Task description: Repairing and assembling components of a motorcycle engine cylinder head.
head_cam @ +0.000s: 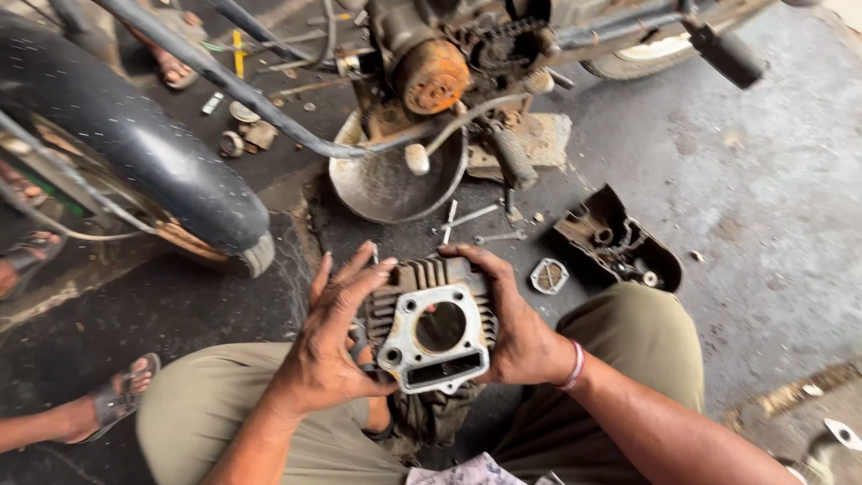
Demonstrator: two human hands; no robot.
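I am squatting, and both hands hold a finned metal engine cylinder block (435,328) over my knees. Its flat gasket face with the round bore points up at me. My left hand (334,334) cups the block's left side, fingers spread over the fins. Gripping the right side is my right hand (512,323), with a band on its wrist. In front of me stands a motorcycle with its engine (431,72) partly stripped.
A round metal pan (386,184) sits under the engine. Loose bolts (471,216) and a small round part (549,276) lie on the oily floor, beside a black cover (620,242). A dark mudguard and wheel (144,153) are at left. Another person's sandalled foot (121,395) is near.
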